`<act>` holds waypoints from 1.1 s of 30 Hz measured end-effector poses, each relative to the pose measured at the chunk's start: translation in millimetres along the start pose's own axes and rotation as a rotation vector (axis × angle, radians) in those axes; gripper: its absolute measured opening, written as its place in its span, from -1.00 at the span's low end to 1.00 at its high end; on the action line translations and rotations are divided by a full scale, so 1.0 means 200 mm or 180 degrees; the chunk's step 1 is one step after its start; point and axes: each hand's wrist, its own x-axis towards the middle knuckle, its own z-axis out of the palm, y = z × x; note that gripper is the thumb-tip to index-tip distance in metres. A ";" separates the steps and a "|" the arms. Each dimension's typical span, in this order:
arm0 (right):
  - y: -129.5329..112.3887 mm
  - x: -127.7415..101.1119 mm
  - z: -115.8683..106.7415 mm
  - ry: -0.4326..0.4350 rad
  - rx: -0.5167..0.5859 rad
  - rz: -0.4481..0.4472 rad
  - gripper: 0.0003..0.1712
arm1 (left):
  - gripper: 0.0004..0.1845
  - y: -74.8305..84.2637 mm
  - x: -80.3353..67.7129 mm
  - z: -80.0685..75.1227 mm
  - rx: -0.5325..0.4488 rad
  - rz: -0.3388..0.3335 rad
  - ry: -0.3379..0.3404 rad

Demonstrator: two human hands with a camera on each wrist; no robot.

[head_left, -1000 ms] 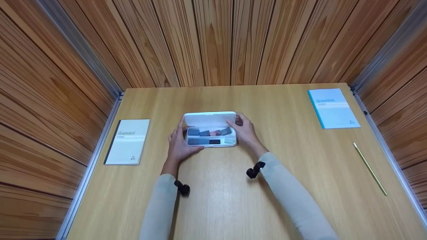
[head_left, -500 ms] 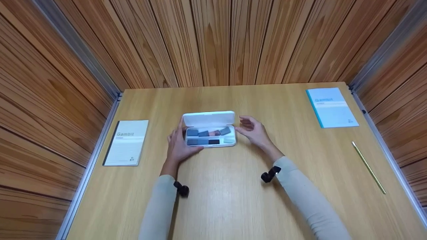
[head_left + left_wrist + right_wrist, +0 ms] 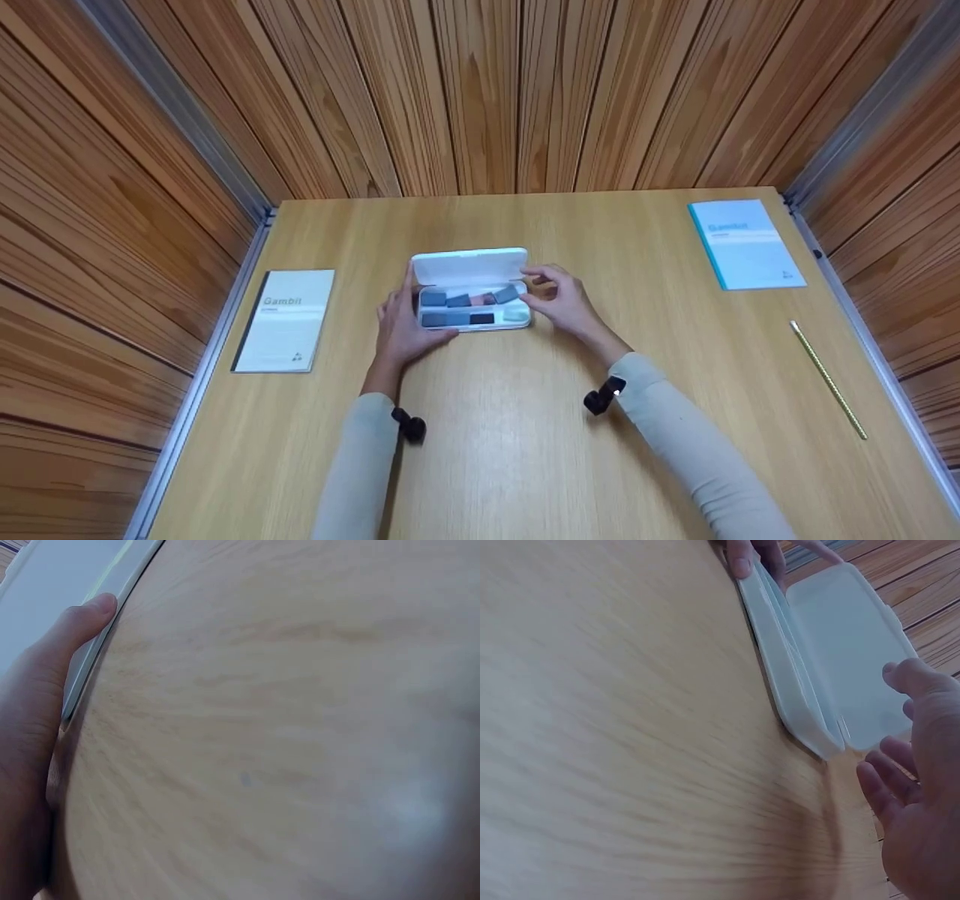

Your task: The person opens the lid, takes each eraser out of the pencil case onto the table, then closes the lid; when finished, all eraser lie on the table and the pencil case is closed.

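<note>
A white pencil case lies on the table with its lid raised at the back. Several grey-blue blocks and a small pinkish piece sit in its rear compartment. The front compartment holds a blue strip with a black part. My left hand grips the case's left end, thumb along the front edge, index finger up by the lid; the thumb also shows in the left wrist view. Beside the right end is my right hand, fingers loosely bent with nothing between them, fingertips close to the lid; contact is unclear.
A white notebook with a dark spine lies at the left. A blue-spined notebook is at the back right, and a gold stick lies near the right edge. Wood-panelled walls enclose the table.
My right hand has drawn off the lid to the right, then come back slightly toward the case's right end. The left hand has kept its hold; the case has stayed put.
</note>
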 end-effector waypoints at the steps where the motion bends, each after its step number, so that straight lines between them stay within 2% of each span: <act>1: 0.00 0.00 0.00 -0.0003 -0.0022 -0.0023 -0.47 | 0.63 0.00 0.00 0.00 -0.0005 0.0003 0.0003; 4: 0.00 0.00 0.02 -0.0091 -0.0036 -0.0032 -0.46 | 0.63 0.00 0.00 0.01 -0.0013 0.0036 0.0027; 11: 0.01 -0.01 0.07 -0.0269 -0.0099 0.0253 -0.45 | 0.64 0.00 0.00 0.01 0.0020 0.0103 0.0056; 15: 0.01 -0.01 0.09 -0.0263 -0.0257 0.0237 -0.47 | 0.62 -0.01 0.00 0.01 -0.0001 0.0187 0.0087; 19: 0.02 0.00 0.10 -0.0225 -0.0324 0.0187 -0.47 | 0.62 -0.01 0.01 0.01 0.0004 0.0170 0.0083; 28: 0.04 0.00 0.10 -0.0188 -0.0293 0.0228 -0.51 | 0.62 -0.01 0.00 0.01 0.0005 0.0145 0.0054; 33: 0.03 0.01 0.09 -0.0261 -0.0341 0.0261 -0.51 | 0.63 -0.01 0.00 0.01 -0.0001 0.0141 0.0067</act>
